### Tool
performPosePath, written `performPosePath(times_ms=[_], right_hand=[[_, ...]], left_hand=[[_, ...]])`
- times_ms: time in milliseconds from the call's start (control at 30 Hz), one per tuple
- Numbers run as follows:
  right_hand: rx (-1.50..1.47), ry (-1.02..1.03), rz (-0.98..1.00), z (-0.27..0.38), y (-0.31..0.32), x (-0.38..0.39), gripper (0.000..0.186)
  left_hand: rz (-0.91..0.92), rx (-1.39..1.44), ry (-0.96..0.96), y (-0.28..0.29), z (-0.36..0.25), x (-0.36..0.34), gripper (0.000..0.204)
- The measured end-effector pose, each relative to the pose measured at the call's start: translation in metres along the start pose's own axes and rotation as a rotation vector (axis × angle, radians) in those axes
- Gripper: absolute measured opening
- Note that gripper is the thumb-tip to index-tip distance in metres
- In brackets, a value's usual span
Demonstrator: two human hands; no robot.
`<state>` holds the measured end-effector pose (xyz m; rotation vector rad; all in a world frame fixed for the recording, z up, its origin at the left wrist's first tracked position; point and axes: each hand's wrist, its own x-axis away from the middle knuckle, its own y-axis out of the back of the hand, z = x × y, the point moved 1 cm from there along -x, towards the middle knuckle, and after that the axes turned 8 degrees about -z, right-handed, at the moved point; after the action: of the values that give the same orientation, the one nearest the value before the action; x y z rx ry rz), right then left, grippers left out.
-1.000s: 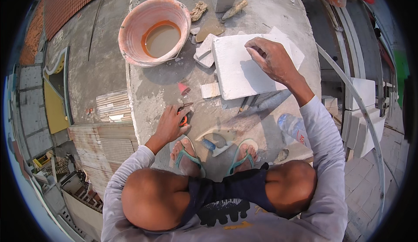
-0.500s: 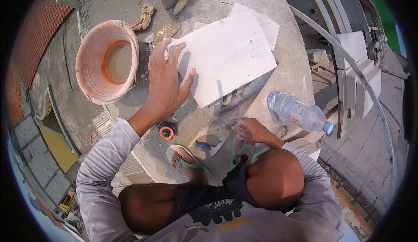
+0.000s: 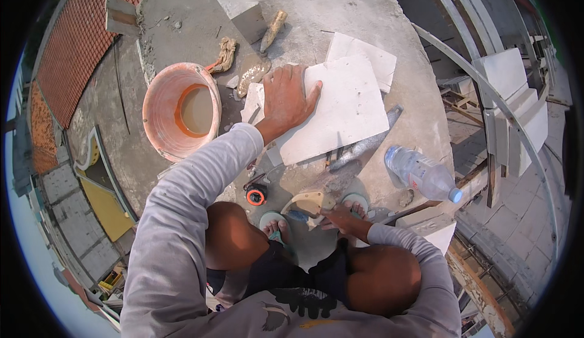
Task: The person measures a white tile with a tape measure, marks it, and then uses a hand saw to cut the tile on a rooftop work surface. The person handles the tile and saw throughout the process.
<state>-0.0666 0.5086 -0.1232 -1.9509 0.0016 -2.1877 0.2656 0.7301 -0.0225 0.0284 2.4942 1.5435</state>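
My left hand (image 3: 286, 98) rests palm down with thumb apart on the near left part of a white block slab (image 3: 344, 110). A second white piece (image 3: 371, 64) lies under its far edge. My right hand (image 3: 340, 218) is low between my feet, fingers closed on a cream-handled tool (image 3: 299, 201) with a blue part. An orange-and-black tape measure (image 3: 255, 194) lies left of it. A long dusty metal tool (image 3: 383, 122) is partly under the slab. The bucket (image 3: 181, 108) with grey liquid stands left of my left hand.
A water bottle (image 3: 420, 171) lies at the right. A grey block (image 3: 243, 19), a worn stick-shaped tool (image 3: 272, 31) and a crumpled cloth (image 3: 225, 52) are farther back. The concrete ledge (image 3: 420, 113) has drops beside it, with a metal strip (image 3: 486, 89) and white blocks (image 3: 505, 73) to the right.
My left hand has moved from beside the tape measure up onto the slab. My right hand has dropped from above the slab to the cream-handled tool. The view has shifted.
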Motion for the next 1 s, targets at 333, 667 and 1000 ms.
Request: performPosePath(times_ms=[333,667,1000], right_hand=[[-0.013,0.165,-0.07,0.035,0.06,0.149,0.03],[-0.202,0.509,-0.613,0.058,0.024,0.273,0.02],[-0.017,0.747,-0.83,0.083,0.0,0.432,0.032]], left_hand=[[0.054,-0.045,-0.013,0.004,-0.008,-0.002,0.059],[-0.031,-0.076,-0.095,-0.005,-0.009,-0.001,0.056],[-0.029,-0.137,-0.069,0.0,-0.011,-0.001,0.051]])
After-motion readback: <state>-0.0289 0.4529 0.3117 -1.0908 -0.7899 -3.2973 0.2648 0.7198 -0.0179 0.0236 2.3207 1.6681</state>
